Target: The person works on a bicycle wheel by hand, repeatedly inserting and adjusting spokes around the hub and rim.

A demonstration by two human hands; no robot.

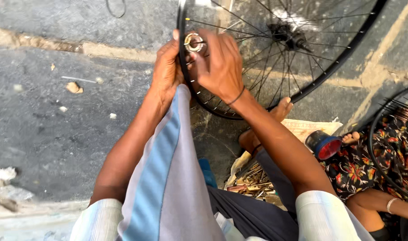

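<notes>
Our hands work at the rim of a spoked bicycle wheel.

We hold the black wheel [302, 85] upright over the grey floor [56, 134], its hub and spokes already laced. Our left hand [166, 71] grips the rim edge, our right hand [219, 67] is pinched narrow around a small shiny metal ring [194, 42] at the rim. Loose tools [253, 183] lie below; another person's rim [387, 134] sits at right. How much is left we cannot tell.

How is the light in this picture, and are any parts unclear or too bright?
Head view: hard sunlight from above; the wheel rim and its spokes stay crisp, the left hand and right hand are sharp, glare whitens the small metal part between them, and the sleeves at the bottom edge look soft.
</notes>
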